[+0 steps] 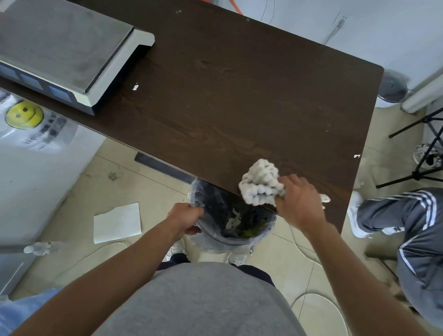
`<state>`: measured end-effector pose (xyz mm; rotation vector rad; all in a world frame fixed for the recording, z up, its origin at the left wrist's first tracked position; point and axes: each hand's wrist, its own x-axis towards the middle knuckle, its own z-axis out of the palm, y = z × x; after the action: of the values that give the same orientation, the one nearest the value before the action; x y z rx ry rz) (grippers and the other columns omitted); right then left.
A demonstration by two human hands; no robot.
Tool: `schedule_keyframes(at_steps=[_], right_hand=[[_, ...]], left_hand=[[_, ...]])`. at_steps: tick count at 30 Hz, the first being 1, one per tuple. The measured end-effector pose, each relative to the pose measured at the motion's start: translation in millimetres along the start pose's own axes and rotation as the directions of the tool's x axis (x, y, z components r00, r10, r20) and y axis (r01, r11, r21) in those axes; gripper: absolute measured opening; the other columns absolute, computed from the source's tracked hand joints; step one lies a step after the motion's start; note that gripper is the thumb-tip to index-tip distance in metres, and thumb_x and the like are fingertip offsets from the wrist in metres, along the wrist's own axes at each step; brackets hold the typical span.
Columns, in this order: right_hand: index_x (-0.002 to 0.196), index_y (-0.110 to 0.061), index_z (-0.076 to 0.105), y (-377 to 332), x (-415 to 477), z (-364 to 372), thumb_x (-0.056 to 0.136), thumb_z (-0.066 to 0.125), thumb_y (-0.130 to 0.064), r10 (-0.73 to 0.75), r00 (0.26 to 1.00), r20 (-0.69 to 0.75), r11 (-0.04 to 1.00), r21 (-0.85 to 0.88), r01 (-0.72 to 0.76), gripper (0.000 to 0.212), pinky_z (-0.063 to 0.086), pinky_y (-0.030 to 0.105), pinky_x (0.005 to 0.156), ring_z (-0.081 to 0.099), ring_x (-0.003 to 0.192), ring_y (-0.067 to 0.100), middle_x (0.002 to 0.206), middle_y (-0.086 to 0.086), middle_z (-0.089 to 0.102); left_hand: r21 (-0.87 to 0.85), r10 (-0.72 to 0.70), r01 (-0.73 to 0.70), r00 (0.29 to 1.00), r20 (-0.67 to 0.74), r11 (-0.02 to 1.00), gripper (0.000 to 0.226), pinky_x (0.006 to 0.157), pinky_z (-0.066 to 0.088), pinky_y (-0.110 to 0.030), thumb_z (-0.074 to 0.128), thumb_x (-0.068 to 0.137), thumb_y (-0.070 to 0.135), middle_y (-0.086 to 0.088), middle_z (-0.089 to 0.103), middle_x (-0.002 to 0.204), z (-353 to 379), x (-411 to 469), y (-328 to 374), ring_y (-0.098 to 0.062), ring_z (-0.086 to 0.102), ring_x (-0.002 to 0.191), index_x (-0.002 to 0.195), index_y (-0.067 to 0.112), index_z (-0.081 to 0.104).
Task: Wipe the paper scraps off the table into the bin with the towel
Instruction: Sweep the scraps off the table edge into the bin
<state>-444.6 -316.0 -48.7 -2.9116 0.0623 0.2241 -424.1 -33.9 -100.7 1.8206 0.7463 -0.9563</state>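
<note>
Right now my right hand (299, 200) is clamped round the bunched, knobbly white towel (260, 186), fingers curled into it, at the near edge of the dark brown wood-grain table (226, 83). My left hand (186, 218) grips the rim of the round black plastic-lined bin (231, 220), held just under that same edge, w/ white scraps already lying inside.

To do this sweep well, I reckon the bin rim should stay tucked tight beneath the table lip, directly below the towel, so nothing drops thru to the tiled floor (274, 246). Towel should be pressed flat, not balled up (a wad rolls over small bits), & dragged straight off the edge.

Not done yet: one small white paper scrap (135, 87) sits mid-table just beside the grey-topped weighing scale (53, 41), and another tiny white scrap (356, 156) lies at the right edge, well apart. Each prob needs its own long pull toward the bin; the right-edge one could easily flick off sideways.
</note>
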Motion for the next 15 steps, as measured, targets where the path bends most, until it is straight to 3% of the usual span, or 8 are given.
schedule_keyframes(at_steps=[3,5,7,10,13,15], right_hand=[[0.106,-0.012,0.066,-17,-11,5,0.078,0.060,-0.020,-0.131,0.987,0.090,0.991,0.048,0.128,0.030,0.049,0.040,0.075,0.061,0.088,0.034,0.095,0.007,0.065],[0.105,-0.011,0.064,-21,-8,-1,0.082,0.058,-0.020,-0.112,0.987,0.111,0.989,0.105,0.100,0.026,0.048,0.040,0.076,0.061,0.091,0.034,0.097,0.008,0.066],[0.108,-0.009,0.063,-20,-5,-6,0.083,0.059,-0.018,-0.090,0.996,0.005,0.985,0.151,0.088,0.027,0.048,0.040,0.076,0.059,0.090,0.033,0.098,0.009,0.065],[0.117,-0.009,0.061,-16,-8,-5,0.080,0.064,-0.015,-0.095,0.989,-0.114,0.993,0.066,0.103,0.037,0.047,0.043,0.079,0.056,0.093,0.031,0.103,0.008,0.063],[0.117,-0.012,0.062,-14,-5,1,0.079,0.062,-0.016,-0.114,0.990,0.088,0.993,-0.031,0.118,0.037,0.042,0.042,0.083,0.057,0.102,0.034,0.107,0.008,0.062],[0.116,-0.014,0.064,-14,5,-6,0.081,0.059,-0.017,-0.100,0.988,0.114,0.995,0.005,0.101,0.035,0.040,0.040,0.083,0.057,0.104,0.032,0.107,0.006,0.063]], left_hand=[[0.004,-0.001,0.001,1.000,-0.002,1.000,0.023,0.069,0.062,-0.033,0.066,0.089,0.015,-0.018,0.069,0.111,3,1,0,-0.030,0.074,0.083,0.107,0.001,0.067],[0.020,0.006,-0.006,1.000,0.001,1.000,0.024,0.066,0.061,-0.031,0.065,0.091,0.015,-0.018,0.068,0.110,5,1,1,-0.028,0.073,0.077,0.110,0.000,0.066],[0.018,0.010,-0.010,1.000,0.002,1.000,0.018,0.065,0.060,-0.031,0.064,0.091,0.013,-0.018,0.068,0.107,7,0,2,-0.028,0.072,0.075,0.104,0.001,0.066],[0.006,0.010,-0.010,1.000,0.009,1.000,0.012,0.067,0.060,-0.032,0.064,0.091,0.012,-0.019,0.069,0.105,10,-1,2,-0.031,0.072,0.080,0.097,0.002,0.066],[-0.004,0.003,-0.003,1.000,0.008,1.000,0.015,0.065,0.060,-0.031,0.062,0.091,0.012,-0.018,0.069,0.102,13,-4,4,-0.033,0.072,0.084,0.102,0.002,0.066],[-0.013,0.000,0.000,1.000,0.009,1.000,0.015,0.063,0.060,-0.031,0.062,0.090,0.011,-0.019,0.070,0.100,13,-6,6,-0.034,0.073,0.085,0.100,0.001,0.067]])
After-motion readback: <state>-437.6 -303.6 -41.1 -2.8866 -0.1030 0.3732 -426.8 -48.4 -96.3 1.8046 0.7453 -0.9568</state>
